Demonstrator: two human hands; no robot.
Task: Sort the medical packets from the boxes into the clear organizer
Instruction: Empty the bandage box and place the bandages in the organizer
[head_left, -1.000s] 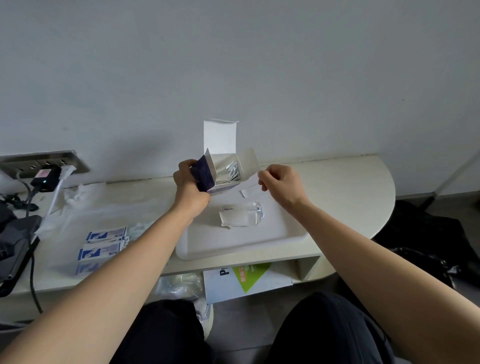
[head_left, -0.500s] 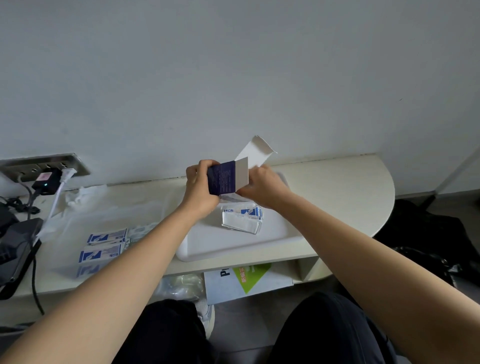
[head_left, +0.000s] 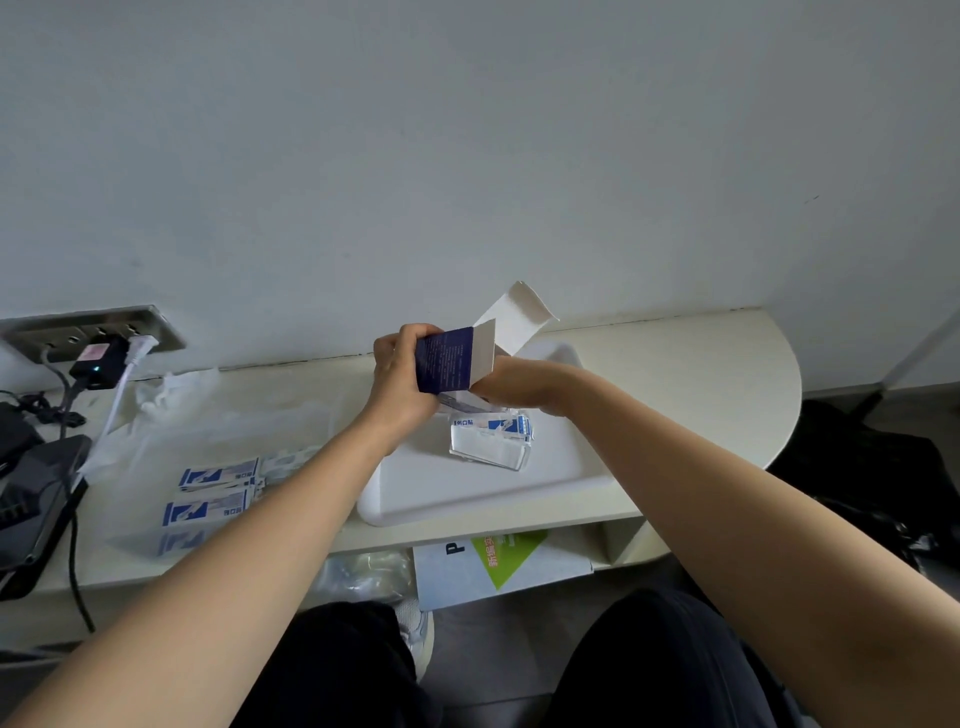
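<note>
Pale grey wall backs a cream surface (head_left: 675, 374) with a rounded end, and a white tray (head_left: 467, 493) sits on it at the near edge. Above the far part of the tray, the left hand (head_left: 400, 374) has its grip clamped round a dark blue box (head_left: 449, 361), fingers wrapped over the closed end. The box is tilted, and its white lid flap (head_left: 519, 317) stands open, up and away from the tray. The right hand (head_left: 519, 387) meets the box's open end; its fingertips are hidden behind the carton, so I cannot tell whether that grip is closed on anything. Inside the tray, just under both hands, lies the clear organizer (head_left: 488, 452), with blue-and-white packets (head_left: 511, 423) in its far end. More loose packets (head_left: 218, 475) lie on the surface beside the tray, on the left hand's side. Further that way, a wall socket (head_left: 93, 332) holds plugs.
</note>
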